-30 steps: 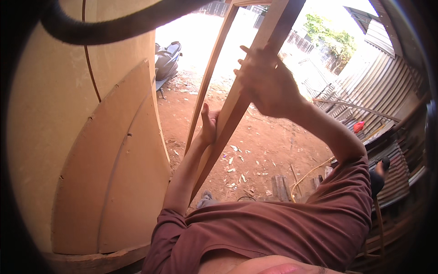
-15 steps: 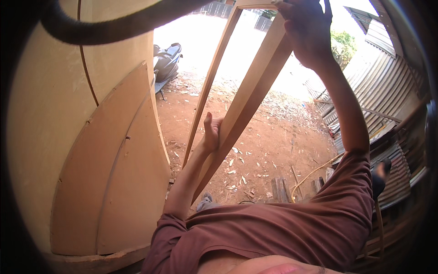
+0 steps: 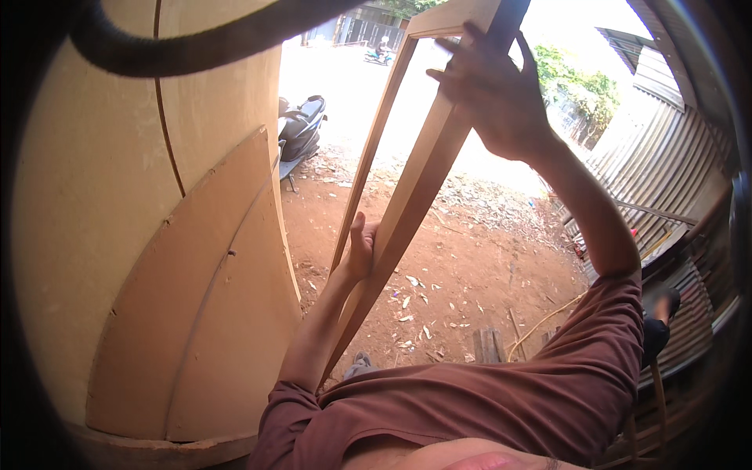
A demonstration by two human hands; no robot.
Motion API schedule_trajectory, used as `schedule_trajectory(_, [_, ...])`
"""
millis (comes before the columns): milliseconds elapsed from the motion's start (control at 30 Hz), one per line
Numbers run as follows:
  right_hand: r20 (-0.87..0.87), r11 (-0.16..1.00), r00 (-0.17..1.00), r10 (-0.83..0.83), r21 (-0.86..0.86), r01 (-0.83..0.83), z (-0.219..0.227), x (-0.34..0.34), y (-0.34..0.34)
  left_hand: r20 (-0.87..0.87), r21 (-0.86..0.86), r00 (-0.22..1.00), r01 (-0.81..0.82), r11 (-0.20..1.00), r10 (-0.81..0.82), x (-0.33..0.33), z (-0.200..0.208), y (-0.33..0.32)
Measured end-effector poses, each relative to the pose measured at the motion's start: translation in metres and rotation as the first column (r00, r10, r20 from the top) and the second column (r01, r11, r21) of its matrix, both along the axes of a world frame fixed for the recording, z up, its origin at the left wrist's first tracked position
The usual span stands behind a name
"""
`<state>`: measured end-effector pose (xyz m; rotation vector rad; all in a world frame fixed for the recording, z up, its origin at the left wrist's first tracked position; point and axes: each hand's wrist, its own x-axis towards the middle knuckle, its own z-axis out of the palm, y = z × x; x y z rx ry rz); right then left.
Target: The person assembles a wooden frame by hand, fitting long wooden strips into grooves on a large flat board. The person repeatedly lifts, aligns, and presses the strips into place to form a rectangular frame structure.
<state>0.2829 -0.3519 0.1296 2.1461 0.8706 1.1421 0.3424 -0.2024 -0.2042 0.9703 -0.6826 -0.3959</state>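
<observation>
A tall wooden frame (image 3: 421, 168) with pale, smooth bars stands tilted in front of me, its top leaning away to the right. My left hand (image 3: 362, 249) grips its near bar low down; the thumb points up and the other fingers are mostly hidden by the wood. Higher up, my right hand (image 3: 501, 98) lies against the same bar with its fingers spread, near the frame's top corner. The frame's lower end disappears behind my left forearm and shirt.
Left of me, a curved brown board (image 3: 196, 298) leans on a yellowish panel wall (image 3: 78, 196). A parked motorbike (image 3: 301, 133) stands beyond it. Reddish dirt (image 3: 446, 266) carries scattered leaves and a yellow hose (image 3: 544, 325). Corrugated metal sheets (image 3: 658, 141) line the right, near another person's foot (image 3: 664, 305).
My right hand has slid down the bar slightly and its fingers have spread. More of the frame's top corner shows now. My left hand keeps its hold, and the view has shifted a little.
</observation>
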Motion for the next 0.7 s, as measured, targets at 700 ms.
schedule_trajectory(700, [-0.133, 0.274, 0.671, 0.730, 0.956, -0.108, 0.092, 0.138, -0.046, -0.050, 0.088, 0.998, 0.050, 0.995, -0.046, -0.005, -0.039, 0.014])
